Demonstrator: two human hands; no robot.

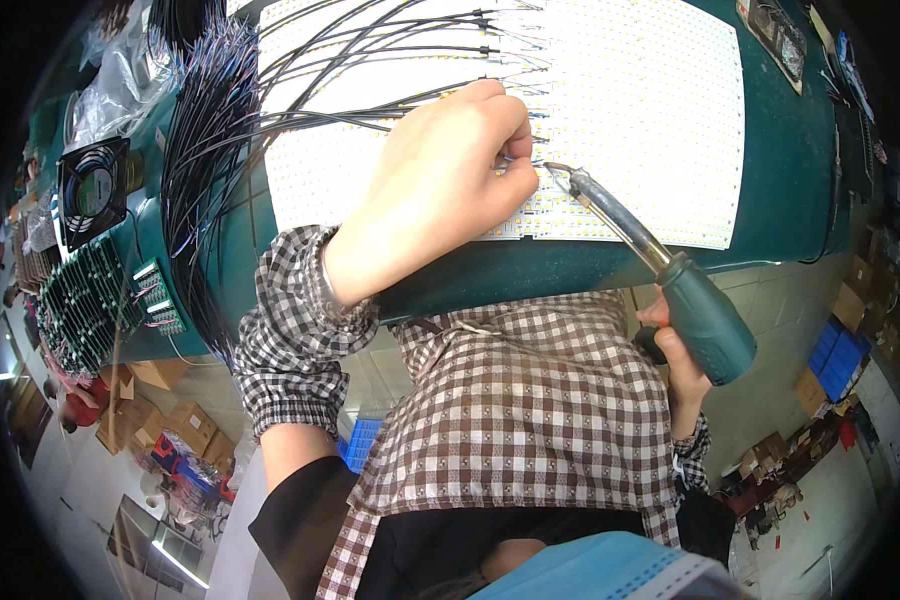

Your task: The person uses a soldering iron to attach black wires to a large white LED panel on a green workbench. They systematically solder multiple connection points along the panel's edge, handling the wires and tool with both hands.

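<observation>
White LED panel (650, 110) lay flat on the green table (450, 285), straight ahead of the person, its visible longer side running left to right and its far edge cut off from view. A row of wire joints (528, 50) crossed it from far to near around the middle, and black cables (370, 60) ran in to that row from a thick bundle (205, 130) on the left. Nearer to the row was the left hand (460, 160), reaching over the panel's left half with fingers curled, thumb and forefinger pinched together, apparently on a thin wire that they mostly hid. The right hand (678, 350) was well back, off the panel's near edge and to the right, its fingers wrapped around the handle of a soldering iron (705, 315) that partly hid them. That iron's long axis slanted from near right to far left, so its bent tip (555, 166) stood over the panel just beside the left fingertips; whether it touched the wire could not be told. Left of the bundle stood a black fan (92, 190), with green circuit boards (85, 305) nearer.
</observation>
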